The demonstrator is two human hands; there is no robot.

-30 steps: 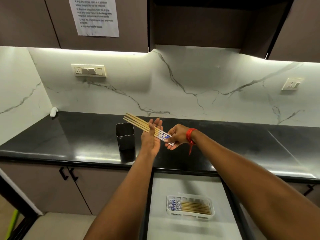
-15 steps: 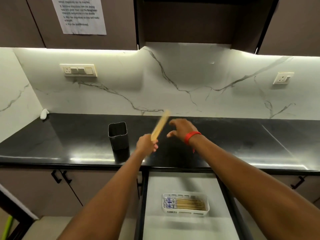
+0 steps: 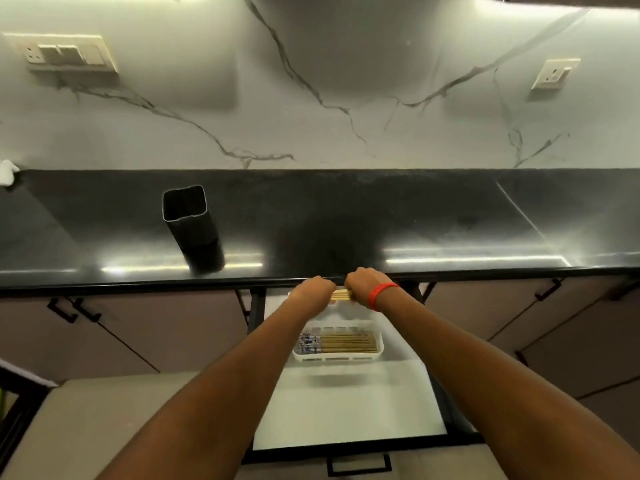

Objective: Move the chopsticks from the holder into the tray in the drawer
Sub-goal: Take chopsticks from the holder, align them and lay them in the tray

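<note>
We hold a bundle of chopsticks [image 3: 341, 295] level above the open drawer [image 3: 349, 403], our left hand [image 3: 313, 292] and right hand [image 3: 363, 285] clenched around its ends. Below, more chopsticks lie in the white tray [image 3: 337, 357]; the holder [image 3: 192, 226] stands on the tabletop [image 3: 346, 220].

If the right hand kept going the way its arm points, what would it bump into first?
Probably the front edge of the black countertop. The right hand, closed with the left hand on a bundle of chopsticks, sits just below that edge over the open drawer. Depth is hard to judge, so it might pass underneath.
</note>
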